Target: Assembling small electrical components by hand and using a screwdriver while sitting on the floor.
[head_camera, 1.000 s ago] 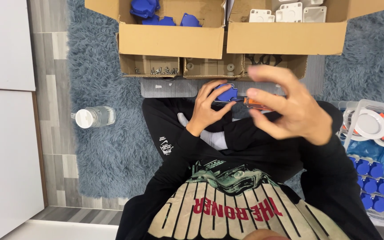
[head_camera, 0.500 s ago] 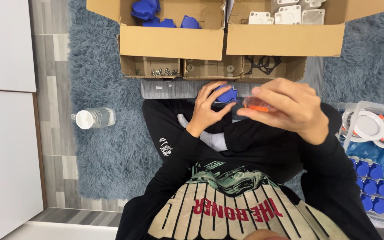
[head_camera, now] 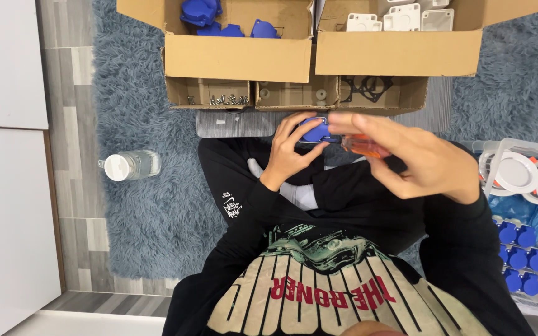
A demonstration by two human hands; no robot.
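A clear plastic water bottle with a white cap (head_camera: 129,165) lies on its side on the shaggy grey-blue rug (head_camera: 138,236), well apart from the hands. Further right, an open brown cardboard box (head_camera: 238,57) holds blue plastic parts; below it a low cardboard tray (head_camera: 210,93) contains small metal screws. The seated person's left hand (head_camera: 291,152) is closed around a small blue plastic housing (head_camera: 314,129), fingers wrapped over its top and left side, holding it above the lap just in front of the tray. The right hand (head_camera: 421,162) sits immediately beside it, raised nearer the camera, fingers curled around an orange-handled tool (head_camera: 365,146) whose tip points toward the blue housing; whether tip and housing touch cannot be told. Above, a second open cardboard box (head_camera: 400,53) contains white plastic parts. At the far right, a clear plastic crate (head_camera: 499,149) holds white round fittings and more blue pieces.
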